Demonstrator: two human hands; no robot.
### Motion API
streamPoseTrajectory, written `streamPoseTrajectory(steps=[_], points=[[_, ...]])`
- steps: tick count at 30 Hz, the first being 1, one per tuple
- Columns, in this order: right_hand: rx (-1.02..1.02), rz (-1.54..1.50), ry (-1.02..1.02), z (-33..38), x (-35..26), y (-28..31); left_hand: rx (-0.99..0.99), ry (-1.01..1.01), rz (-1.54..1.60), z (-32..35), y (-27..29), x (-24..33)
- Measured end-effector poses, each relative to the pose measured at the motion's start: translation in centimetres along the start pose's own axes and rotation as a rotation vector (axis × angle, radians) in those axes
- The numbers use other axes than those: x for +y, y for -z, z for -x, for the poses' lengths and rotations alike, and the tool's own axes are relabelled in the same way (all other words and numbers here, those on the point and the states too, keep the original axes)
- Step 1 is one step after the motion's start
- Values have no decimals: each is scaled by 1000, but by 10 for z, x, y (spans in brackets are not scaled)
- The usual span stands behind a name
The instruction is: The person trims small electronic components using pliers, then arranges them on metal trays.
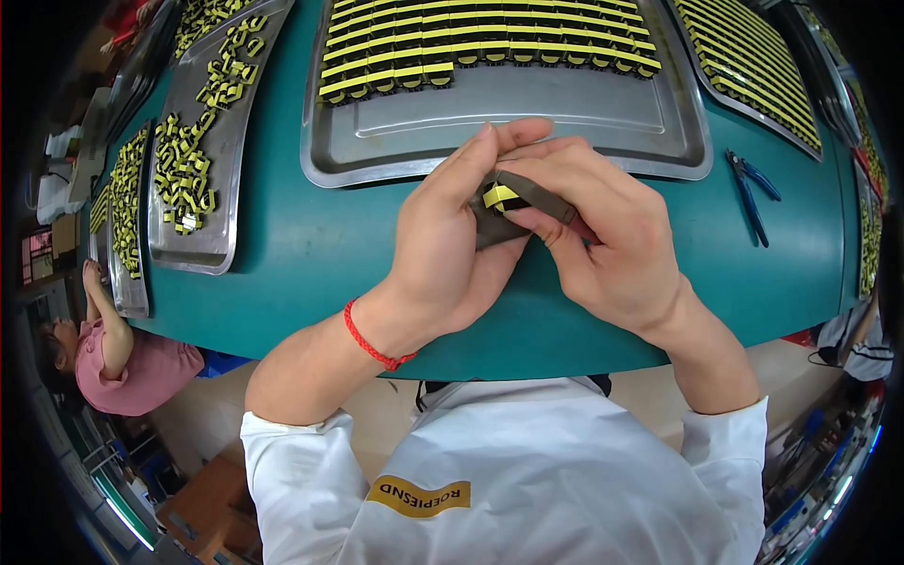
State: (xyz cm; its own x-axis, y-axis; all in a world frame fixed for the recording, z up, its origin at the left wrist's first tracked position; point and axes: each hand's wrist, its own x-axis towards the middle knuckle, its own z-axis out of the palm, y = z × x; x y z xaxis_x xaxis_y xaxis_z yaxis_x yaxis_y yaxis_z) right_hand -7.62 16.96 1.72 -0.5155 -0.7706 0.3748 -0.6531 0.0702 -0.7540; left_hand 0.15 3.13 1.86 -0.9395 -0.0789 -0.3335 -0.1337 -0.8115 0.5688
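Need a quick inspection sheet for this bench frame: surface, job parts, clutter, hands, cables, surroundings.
Surface: teal table, mostly covered by metal trays.
Job's things: small yellow-and-black part with a dark grey piece, held between both hands.
Clutter: centre tray with neat rows of yellow parts; left tray with loose yellow parts; right tray with rows; blue pliers lying on the table.
Grippers: left hand and right hand both closed around the part, above the table's near edge.
Cables: nothing seen.
Surroundings: another person in a pink top at far left.
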Motion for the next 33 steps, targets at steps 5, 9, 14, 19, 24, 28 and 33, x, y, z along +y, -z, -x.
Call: streamPoseTrajectory(steps=[5, 9, 14, 19, 24, 28, 33], points=[[36, 25, 30, -1, 4, -6, 38, 11, 36, 1, 2, 1], [53, 60, 79, -2, 6, -5, 19, 39, 45, 0, 5, 1], [-43, -16, -19, -5, -3, 2, -4, 28, 76, 1, 6, 3], [53, -414, -188, 1, 0, 8, -23, -20, 52, 2, 6, 8], [159, -476, -200, 17, 9, 15, -118, -360, -374, 4, 9, 5], [-23, -719, -256, 23, 4, 7, -210, -716, -664, 5, 10, -1], [41, -827, -281, 27, -3, -7, -316, -981, -957, -4, 18, -2]])
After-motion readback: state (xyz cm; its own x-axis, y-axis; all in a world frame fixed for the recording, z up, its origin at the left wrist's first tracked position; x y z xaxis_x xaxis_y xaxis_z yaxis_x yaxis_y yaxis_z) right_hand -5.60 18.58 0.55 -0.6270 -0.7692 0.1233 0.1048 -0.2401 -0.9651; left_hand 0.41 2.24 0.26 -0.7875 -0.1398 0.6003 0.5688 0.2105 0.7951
